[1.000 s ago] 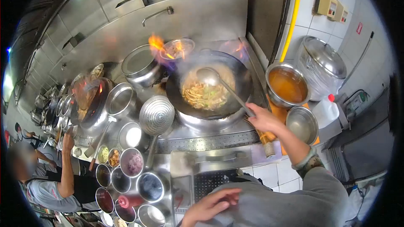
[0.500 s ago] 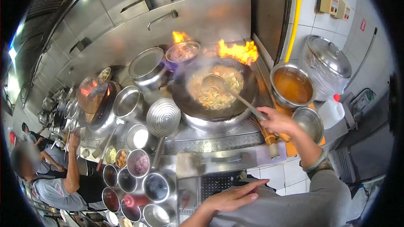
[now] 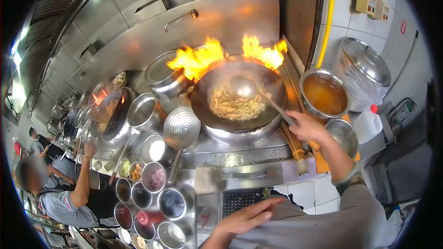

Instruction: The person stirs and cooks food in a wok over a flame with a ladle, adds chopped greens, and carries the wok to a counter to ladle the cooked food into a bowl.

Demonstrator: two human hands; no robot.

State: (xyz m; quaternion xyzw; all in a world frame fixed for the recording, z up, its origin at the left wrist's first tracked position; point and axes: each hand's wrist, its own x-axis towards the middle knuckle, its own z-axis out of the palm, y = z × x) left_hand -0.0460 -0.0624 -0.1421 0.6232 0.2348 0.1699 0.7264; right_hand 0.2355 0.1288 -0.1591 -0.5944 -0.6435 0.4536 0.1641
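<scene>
Over the wok (image 3: 202, 96), behind the counter's (image 3: 230, 157) front edge, the probably stiff, bowl-heavy ladle (image 3: 244, 88) is extending from the right hand (image 3: 302, 126), closed round the handle (image 3: 275, 106), likely its best hold, the left hand (image 3: 248, 217) hovering loosely spread.

We see a mostly bright scene, with flames (image 3: 199, 60) behind the wok (image 3: 200, 94) glaring yellow-white and throwing orange reflections onto the steel wall (image 3: 244, 23). At the far left, white light (image 3: 18, 59) washes out to a pale glare. We notice shiny highlights on the ladle (image 3: 243, 86) and pot lid (image 3: 368, 59), while thin haze softens the food (image 3: 235, 105). Our wide lens bends straight lines, black rings the round view, and a co-worker's head (image 3: 31, 174) is blurred.
</scene>
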